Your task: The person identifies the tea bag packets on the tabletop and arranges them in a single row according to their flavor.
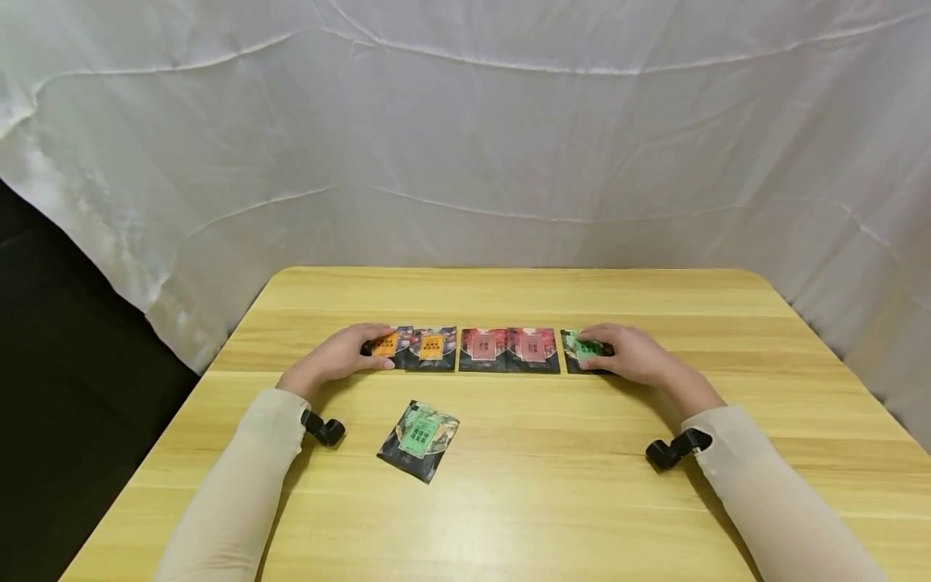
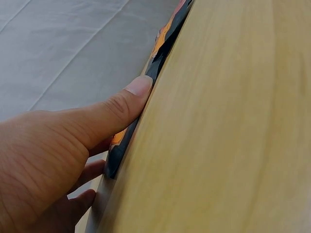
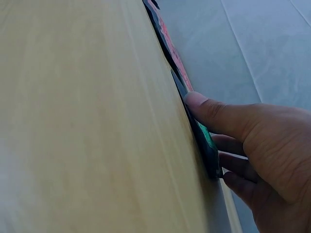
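A row of flat, dark sachets runs across the table: two with orange labels, two with red labels, one with a green label. At the row's left end my left hand (image 1: 345, 352) rests on the outer orange-label sachet (image 1: 384, 346), thumb along its near edge. Beside it lies the second orange-label sachet (image 1: 431, 347). Two red-label sachets (image 1: 483, 347) fill the middle. My right hand (image 1: 631, 352) touches the green-label sachet (image 1: 580, 347) at the right end, partly covering it; the right wrist view shows the thumb (image 3: 197, 99) on its edge.
Nearer me, another green-label sachet (image 1: 419, 440) lies tilted on the wooden table (image 1: 545, 501). A pale cloth (image 1: 465, 145) hangs behind the table. Black camera mounts (image 1: 323, 428) sit on both wrists. A dark area (image 1: 65, 388) shows at left.
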`<state>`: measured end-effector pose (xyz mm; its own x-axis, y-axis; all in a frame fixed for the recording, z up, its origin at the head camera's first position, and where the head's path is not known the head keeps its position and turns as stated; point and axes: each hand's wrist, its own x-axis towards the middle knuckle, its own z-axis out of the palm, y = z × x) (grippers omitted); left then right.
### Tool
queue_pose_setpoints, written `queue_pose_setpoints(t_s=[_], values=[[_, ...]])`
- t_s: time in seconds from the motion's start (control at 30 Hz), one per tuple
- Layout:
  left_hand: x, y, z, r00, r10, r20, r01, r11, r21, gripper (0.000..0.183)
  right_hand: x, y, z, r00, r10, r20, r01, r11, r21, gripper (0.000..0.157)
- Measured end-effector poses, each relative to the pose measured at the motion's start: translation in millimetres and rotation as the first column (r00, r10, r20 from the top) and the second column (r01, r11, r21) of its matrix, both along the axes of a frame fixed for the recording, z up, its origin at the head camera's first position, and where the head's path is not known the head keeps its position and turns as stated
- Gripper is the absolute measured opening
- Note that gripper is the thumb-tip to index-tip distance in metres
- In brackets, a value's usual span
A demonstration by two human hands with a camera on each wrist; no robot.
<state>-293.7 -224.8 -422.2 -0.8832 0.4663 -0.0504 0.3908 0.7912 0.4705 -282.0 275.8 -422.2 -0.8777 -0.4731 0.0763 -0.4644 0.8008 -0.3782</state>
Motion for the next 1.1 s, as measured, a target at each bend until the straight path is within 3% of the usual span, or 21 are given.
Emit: queue_pose_setpoints(t_s=[0.43, 0.8, 1.1], values=[[-0.8, 0, -2.6, 1.0, 0.006, 0.004, -0.006, 1.0, -0.001, 0.076, 1.3, -2, 0.7, 1.0, -0.021, -0.007, 0.021, 1.0, -0.008, 0.059], [-0.6, 0, -3.1, 1.0, 0.005, 0.0, -0.005, 1.0, 0.0, 0.077, 9.1, -11, 16.9, 1.0, -0.025, -0.011, 0.024, 0.999, -0.031, 0.058], [0.6, 0, -1.8, 1.0, 0.016, 0.008, -0.016, 1.0, 0.002, 0.076, 22.2, -36, 28.2, 0.991, 0.084, -0.1, -0.088, 0.995, -0.038, 0.057]])
